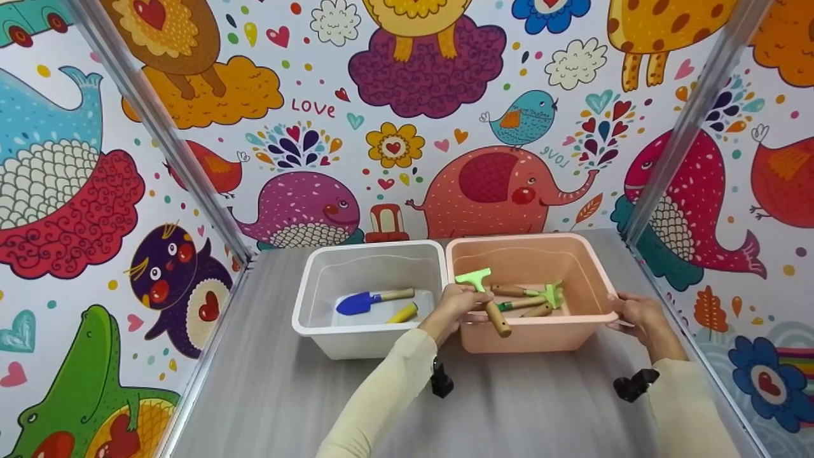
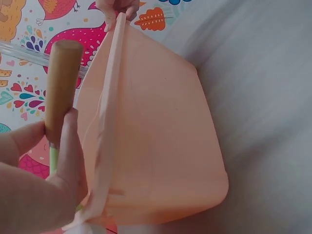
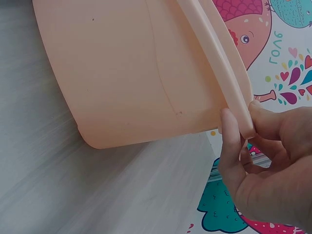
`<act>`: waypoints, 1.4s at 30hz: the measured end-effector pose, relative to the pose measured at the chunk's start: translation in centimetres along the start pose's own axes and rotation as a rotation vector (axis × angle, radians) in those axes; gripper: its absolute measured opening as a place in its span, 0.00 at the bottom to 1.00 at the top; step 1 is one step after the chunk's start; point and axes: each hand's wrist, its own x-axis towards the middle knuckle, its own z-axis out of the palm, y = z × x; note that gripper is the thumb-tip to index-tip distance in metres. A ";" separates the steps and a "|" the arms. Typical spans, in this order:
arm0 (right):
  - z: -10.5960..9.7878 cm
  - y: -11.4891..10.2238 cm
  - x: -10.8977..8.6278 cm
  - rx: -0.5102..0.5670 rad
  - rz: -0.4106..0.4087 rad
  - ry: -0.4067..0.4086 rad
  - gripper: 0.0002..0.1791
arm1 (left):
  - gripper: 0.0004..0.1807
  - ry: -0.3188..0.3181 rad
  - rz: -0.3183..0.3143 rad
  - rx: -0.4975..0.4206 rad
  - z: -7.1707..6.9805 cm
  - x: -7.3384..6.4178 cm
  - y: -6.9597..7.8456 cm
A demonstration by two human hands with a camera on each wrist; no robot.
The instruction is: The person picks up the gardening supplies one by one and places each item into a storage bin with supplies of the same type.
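My left hand pinches the wooden handle of a small garden hoe with a flat light-green head, above the left front rim of the peach bin. In the left wrist view, the thumb and fingers close round the hoe's handle. My right hand grips the bin's right front corner, thumb and fingers on either side of the rim. Inside the peach bin lie a green hand rake and several wooden-handled tools, partly overlapping; some heads are hidden.
A white bin stands against the peach bin's left side. It holds a blue trowel and a yellow piece, partly hidden by the front wall. Both bins sit on a grey table between printed panels with metal posts.
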 end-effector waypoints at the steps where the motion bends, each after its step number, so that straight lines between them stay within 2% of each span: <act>1: 0.0 0.0 0.0 0.002 0.002 -0.002 0.36 | 0.05 0.009 -0.005 0.006 0.1 0.1 0.0; 4: 0.0 -0.1 0.0 0.000 0.007 -0.005 0.35 | 0.05 0.031 -0.016 0.007 0.3 0.4 -0.1; 12: -0.4 -0.3 -0.2 -0.001 -0.012 -0.021 0.36 | 0.12 0.096 0.003 -0.078 1.0 0.8 -0.1; 18: -0.4 -0.3 -0.2 -0.012 0.003 -0.030 0.38 | 0.14 0.192 -0.002 -0.054 1.9 0.8 0.1; 21: -0.4 -0.2 -0.1 -0.013 0.007 -0.019 0.38 | 0.15 0.216 -0.008 -0.055 2.4 0.6 0.3; 26: -0.3 -0.3 -0.1 -0.011 0.015 -0.013 0.38 | 0.14 0.213 -0.011 -0.075 3.0 0.5 0.3; 37: -0.3 -0.2 0.1 -0.014 0.011 -0.025 0.38 | 0.05 0.228 -0.052 -0.013 3.2 0.3 0.2; 42: -0.3 -0.3 0.1 0.002 0.022 -0.017 0.37 | 0.08 0.205 -0.053 -0.024 3.2 0.5 -0.1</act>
